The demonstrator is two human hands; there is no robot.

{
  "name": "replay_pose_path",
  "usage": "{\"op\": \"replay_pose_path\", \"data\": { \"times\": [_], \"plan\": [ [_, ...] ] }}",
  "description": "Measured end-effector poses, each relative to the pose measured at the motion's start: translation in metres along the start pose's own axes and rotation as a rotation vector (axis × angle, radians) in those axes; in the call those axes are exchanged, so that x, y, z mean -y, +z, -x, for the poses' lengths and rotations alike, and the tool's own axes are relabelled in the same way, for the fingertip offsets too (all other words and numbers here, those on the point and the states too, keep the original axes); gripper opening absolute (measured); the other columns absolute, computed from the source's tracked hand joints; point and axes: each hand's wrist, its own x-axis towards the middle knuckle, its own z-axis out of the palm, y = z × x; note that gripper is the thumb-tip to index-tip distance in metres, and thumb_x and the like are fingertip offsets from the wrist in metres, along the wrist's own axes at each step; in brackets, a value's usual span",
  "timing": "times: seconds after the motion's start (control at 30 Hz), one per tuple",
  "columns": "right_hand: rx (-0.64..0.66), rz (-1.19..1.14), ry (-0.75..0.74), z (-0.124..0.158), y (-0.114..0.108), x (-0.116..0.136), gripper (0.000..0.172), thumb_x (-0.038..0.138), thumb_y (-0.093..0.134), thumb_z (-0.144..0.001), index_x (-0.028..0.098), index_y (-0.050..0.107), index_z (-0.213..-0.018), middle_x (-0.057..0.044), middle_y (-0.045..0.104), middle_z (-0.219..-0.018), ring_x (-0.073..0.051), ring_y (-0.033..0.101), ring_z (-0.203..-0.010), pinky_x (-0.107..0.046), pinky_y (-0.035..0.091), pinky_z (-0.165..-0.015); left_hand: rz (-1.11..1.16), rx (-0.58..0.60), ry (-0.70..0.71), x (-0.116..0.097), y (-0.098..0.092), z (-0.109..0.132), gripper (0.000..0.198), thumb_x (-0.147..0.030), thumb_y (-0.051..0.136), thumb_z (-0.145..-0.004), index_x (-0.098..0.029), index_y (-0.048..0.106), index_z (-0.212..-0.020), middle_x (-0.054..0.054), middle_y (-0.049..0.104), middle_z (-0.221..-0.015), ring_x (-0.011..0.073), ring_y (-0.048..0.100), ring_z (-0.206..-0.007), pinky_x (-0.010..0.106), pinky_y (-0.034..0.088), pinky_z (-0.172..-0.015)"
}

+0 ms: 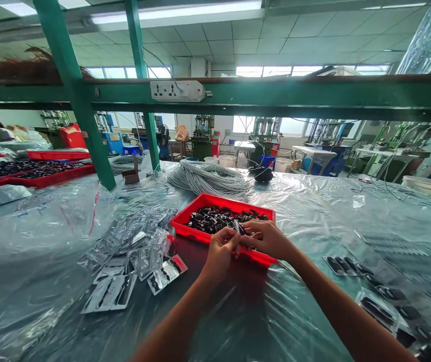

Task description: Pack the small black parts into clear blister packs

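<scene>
Over the near edge of a red tray [185, 230], my two hands meet with their fingertips close together. My left hand [221, 249] pinches what looks like a small clear plastic bag [237, 226], whose shape is mostly covered by the fingers. My right hand [270, 237] comes in from the right, its fingers bent and closed at the same spot; what they grip is hidden. Inside the tray lie many small black parts [211, 218]. Left of my hands, small clear bags [151, 256] lie in a loose heap, and a few flat packs [110, 291] sit in front of them.
Plastic sheeting covers the table [306, 211]. Behind the tray lies a coil of grey cable [208, 178]. Packed black parts [379, 304] lie at the right. Other red trays [55, 176] stand at the far left, beside a green post [83, 120]. A green beam [294, 95] carries a power strip [178, 91].
</scene>
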Motion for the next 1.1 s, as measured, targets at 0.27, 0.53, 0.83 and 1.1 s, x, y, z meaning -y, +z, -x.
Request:
{"op": "replay_pose_path", "data": {
  "times": [0.27, 0.53, 0.83, 1.1],
  "plan": [
    [-0.322, 0.290, 0.157, -0.006, -0.025, -0.010, 0.023, 0.026, 0.051, -0.091, 0.016, 0.072, -0.093, -0.009, 0.072, -0.087, -0.025, 0.068, -0.085, -0.039, 0.055, -0.080, -0.123, -0.069, -0.019, -0.001, -0.005, -0.006, 0.039, -0.052, 0.075, -0.072, -0.017, 0.057, -0.076, -0.006, 0.052, -0.050, 0.0075, 0.044, -0.047, 0.021, 0.034, -0.049],
    [-0.082, 0.440, -0.186, 0.004, -0.011, -0.010, 0.055, 0.034, 0.076, -0.082, 0.019, 0.057, -0.132, -0.014, 0.062, -0.129, -0.029, 0.060, -0.118, -0.044, 0.051, -0.098, 0.206, -0.053, -0.125, -0.001, -0.009, -0.015, 0.040, -0.041, 0.086, -0.060, -0.015, 0.060, -0.076, -0.001, 0.062, -0.071, 0.0109, 0.060, -0.066, 0.024, 0.050, -0.066],
    [-0.201, 0.613, -0.304, 0.008, 0.003, -0.001, 0.049, 0.016, 0.073, -0.081, 0.016, 0.056, -0.127, -0.019, 0.062, -0.133, -0.034, 0.056, -0.125, -0.054, 0.048, -0.103, 0.089, -0.006, -0.028, 0.004, -0.007, -0.010, 0.037, -0.042, 0.083, -0.071, -0.015, 0.072, -0.092, 0.003, 0.070, -0.085, 0.0135, 0.062, -0.078, 0.026, 0.049, -0.079],
    [-0.092, 0.182, -0.120, 0.012, 0.016, -0.001, 0.039, 0.035, 0.062, -0.093, 0.019, 0.046, -0.125, -0.013, 0.070, -0.118, -0.026, 0.069, -0.106, -0.037, 0.053, -0.085, -0.019, 0.122, 0.048, -0.001, -0.016, -0.009, 0.031, -0.041, 0.080, -0.075, -0.017, 0.072, -0.094, 0.002, 0.069, -0.085, 0.0152, 0.060, -0.081, 0.027, 0.046, -0.080]
  ]
}}
